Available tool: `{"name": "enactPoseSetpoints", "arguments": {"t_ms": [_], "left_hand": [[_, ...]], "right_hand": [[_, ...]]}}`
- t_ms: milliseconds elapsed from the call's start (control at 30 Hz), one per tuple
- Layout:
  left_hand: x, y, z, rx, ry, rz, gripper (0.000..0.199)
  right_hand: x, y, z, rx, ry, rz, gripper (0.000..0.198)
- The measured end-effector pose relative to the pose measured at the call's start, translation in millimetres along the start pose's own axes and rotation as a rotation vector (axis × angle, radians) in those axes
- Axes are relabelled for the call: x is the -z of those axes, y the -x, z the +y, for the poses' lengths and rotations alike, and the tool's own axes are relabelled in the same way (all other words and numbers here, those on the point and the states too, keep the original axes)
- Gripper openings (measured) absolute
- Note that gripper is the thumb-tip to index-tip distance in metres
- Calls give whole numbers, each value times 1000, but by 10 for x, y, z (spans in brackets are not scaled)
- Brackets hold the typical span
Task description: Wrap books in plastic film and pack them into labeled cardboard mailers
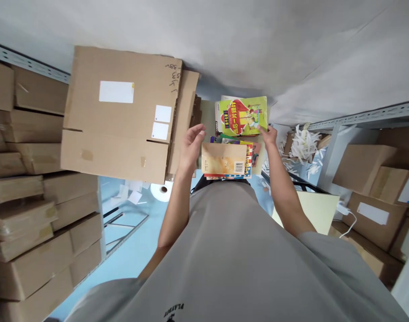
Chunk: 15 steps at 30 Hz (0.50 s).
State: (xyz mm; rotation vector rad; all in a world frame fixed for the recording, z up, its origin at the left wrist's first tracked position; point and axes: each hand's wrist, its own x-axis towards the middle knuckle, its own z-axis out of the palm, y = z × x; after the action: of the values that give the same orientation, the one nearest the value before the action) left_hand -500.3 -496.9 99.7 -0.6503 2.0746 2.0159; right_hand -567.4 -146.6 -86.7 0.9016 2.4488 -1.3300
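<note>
A picture book with a yellow-green cover [259,106] and a red panel lies on top of other books at the back of the work surface. My right hand [270,136] is closed on its lower right corner, thumb on the cover. To the left, my left hand [191,141] hovers with loosely curled fingers beside the books, and nothing shows in it. Nearer my body sits another stack, topped by a tan book [221,158] lying back cover up with a barcode. Colourful covers stick out from under it.
A large cardboard box [124,112] with white labels stands close on the left. Shelves of cartons [33,259] rise at far left, and more boxes [365,165] fill the right shelf. Shredded paper [305,143] lies at right. A white tape roll [161,191] is below the large box.
</note>
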Motion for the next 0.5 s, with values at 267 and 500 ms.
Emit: {"name": "enactPoseSetpoints", "arguments": {"t_ms": [267,500], "left_hand": [[90,-4,225,-70,28,-88,44],[-327,397,236,-63,113,-384,45]], "right_hand": [[484,16,-212,0,-349,120,67],[1095,1220,-319,222,-585,221,59]]}}
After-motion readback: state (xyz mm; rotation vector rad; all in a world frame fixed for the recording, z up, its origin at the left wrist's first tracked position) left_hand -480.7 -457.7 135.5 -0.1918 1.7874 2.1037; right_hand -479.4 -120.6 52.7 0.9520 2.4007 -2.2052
